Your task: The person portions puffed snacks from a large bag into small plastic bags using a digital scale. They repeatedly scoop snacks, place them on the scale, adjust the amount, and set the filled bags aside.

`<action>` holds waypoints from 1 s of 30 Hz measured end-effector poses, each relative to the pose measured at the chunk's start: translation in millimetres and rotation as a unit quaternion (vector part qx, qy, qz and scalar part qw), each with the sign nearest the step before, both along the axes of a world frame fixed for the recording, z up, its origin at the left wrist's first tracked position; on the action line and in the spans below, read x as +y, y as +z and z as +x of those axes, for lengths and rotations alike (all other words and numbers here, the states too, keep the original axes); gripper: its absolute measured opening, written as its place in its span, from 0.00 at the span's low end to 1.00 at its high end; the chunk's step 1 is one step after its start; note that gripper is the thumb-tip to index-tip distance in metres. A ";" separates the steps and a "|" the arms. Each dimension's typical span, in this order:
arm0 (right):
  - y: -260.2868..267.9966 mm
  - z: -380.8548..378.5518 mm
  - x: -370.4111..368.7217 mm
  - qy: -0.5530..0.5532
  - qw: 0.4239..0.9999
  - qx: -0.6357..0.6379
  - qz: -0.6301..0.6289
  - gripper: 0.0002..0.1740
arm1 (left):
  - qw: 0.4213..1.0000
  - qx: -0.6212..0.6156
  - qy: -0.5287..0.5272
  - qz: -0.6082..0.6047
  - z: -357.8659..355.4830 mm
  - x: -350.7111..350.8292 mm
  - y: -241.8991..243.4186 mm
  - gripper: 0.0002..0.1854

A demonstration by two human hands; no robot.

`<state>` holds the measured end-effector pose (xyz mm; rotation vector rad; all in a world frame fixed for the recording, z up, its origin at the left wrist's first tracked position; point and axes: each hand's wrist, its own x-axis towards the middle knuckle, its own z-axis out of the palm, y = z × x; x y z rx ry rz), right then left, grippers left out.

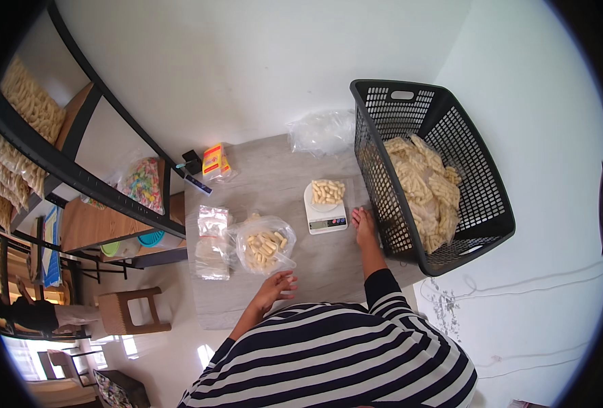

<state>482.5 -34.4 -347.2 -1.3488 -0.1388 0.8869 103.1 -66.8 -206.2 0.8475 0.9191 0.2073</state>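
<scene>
My left hand (275,290) is empty with its fingers apart, just below an open clear plastic bag of pale finger-shaped snacks (263,250). A clear scoop handle (285,261) juts from that bag towards the hand. My right hand (363,223) rests beside a white digital kitchen scale (327,219), between it and the black basket; whether it holds anything is unclear. On the scale's plate lies a small clear bag of the same snacks (328,192). Flat clear plastic bags (212,257) lie in a stack left of the open bag.
A black plastic basket (414,262) with filled snack bags (426,196) stands at the right. Crumpled clear plastic (321,132) and a yellow-red packet (213,162) lie at the table's back. Shelves (102,224) stand left; beyond are a brown stool (115,313) and another person (36,313).
</scene>
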 end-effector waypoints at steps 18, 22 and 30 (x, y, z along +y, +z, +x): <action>1.0 -1.8 30.7 -0.015 0.993 -0.081 -0.089 0.15 | 1.000 0.012 -0.008 0.023 0.3 -2.6 1.6 0.29; -3.7 5.9 54.0 -0.015 0.971 -0.223 -0.091 0.12 | 0.998 0.004 -0.038 0.041 6.8 1.7 2.9 0.29; 189.9 -68.7 30.3 0.274 0.857 -0.436 0.010 0.07 | 0.952 -0.018 0.018 0.305 15.2 28.5 19.3 0.27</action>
